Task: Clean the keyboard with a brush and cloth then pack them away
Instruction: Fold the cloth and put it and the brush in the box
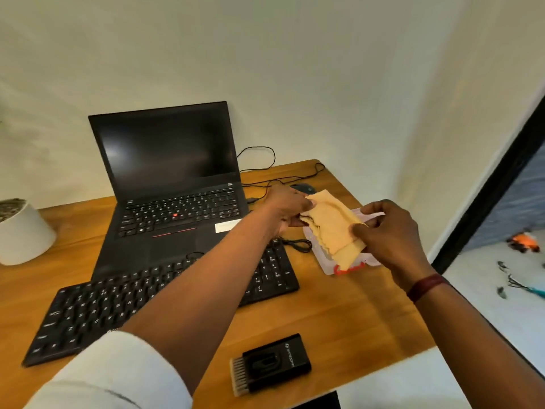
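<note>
A folded yellow cloth (334, 228) hangs in the air between my hands, above a clear plastic box (330, 268) with a red clasp. My left hand (287, 211) pinches the cloth's far left edge. My right hand (389, 231) pinches its right edge. The black external keyboard (97, 308) lies slanted across the wooden desk, partly hidden under my left forearm. A black brush (272, 364) with pale bristles on its left side lies near the desk's front edge.
An open black laptop (174, 184) stands behind the keyboard. A black mouse (303, 188) and loose cables lie at the back right. A white plant pot (20, 231) sits at the left. The desk's right edge (413, 329) drops to the floor.
</note>
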